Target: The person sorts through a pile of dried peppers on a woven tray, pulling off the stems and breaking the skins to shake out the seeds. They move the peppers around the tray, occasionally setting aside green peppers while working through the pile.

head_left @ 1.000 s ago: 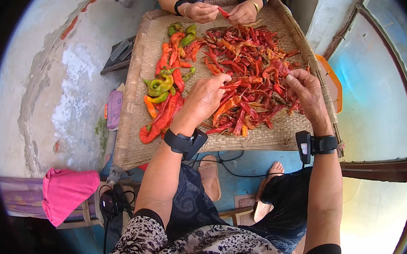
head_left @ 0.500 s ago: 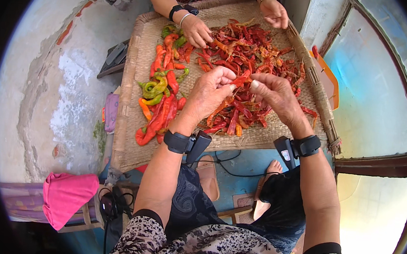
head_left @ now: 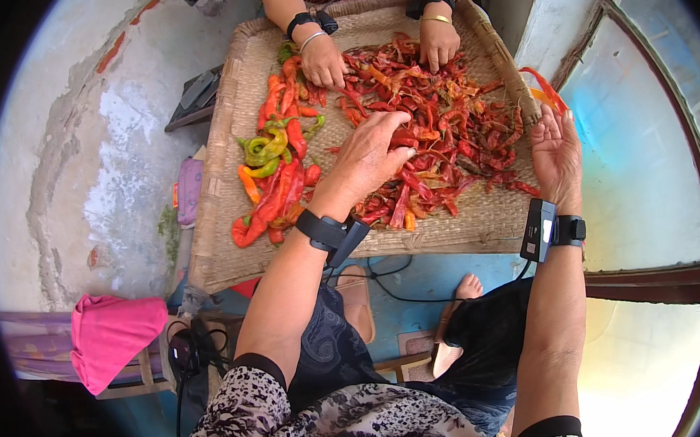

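My left hand is over the near left side of a pile of dried red chili peppers, thumb and fingers apart, with nothing visible between them. At the tray's right rim is my right hand, fingers stretched upward and palm showing, with nothing in it. Just beyond its fingertips an orange-red edge of a container shows, mostly hidden. The peppers lie on a woven tray. Fresher red, orange and green peppers form a separate heap at its left.
Across the tray, another person's two hands touch the peppers. Window panes stand at right and a peeling wall at left. Below the tray, a black cable runs by my sandalled feet. A pink cloth hangs at lower left.
My hands have parted: the right moved from a red pepper held with the left to the tray's right rim. The left loosened over the pile. The other person's right-side hand came down onto the peppers.
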A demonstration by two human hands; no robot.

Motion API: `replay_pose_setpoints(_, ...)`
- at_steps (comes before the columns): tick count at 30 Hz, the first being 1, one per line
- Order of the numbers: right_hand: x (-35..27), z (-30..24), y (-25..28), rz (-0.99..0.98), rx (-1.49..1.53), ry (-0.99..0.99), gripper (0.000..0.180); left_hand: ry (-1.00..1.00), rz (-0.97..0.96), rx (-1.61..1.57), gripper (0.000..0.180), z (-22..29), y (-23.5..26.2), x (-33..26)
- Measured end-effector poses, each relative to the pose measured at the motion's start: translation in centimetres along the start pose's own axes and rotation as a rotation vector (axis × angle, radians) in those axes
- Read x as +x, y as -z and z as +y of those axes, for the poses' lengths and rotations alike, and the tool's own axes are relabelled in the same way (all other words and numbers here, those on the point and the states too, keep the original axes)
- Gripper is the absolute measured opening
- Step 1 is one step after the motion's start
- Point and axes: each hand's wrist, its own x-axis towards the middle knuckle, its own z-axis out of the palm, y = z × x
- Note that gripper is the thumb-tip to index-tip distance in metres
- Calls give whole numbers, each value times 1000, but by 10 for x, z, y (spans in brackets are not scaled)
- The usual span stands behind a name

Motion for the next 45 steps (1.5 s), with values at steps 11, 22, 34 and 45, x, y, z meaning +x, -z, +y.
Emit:
replay_pose_setpoints(11, -43, 65, -26, -699, -1516, 396, 35, 62, -17, 280, 20, -18, 8, -1)
replay_pose_setpoints(22, -40, 46, -41, -646, -1399, 243, 13, 173, 199, -63, 23, -42, 31, -6)
replay_pose_setpoints(34, -11, -3, -11, -249, -459, 115, 14, -112, 162, 155, 35, -2, 8, -3)
replay_pose_setpoints(45, -31, 67, -15, -529, -1692, 463, 23, -107, -25, 397, 34, 2, -48, 6)
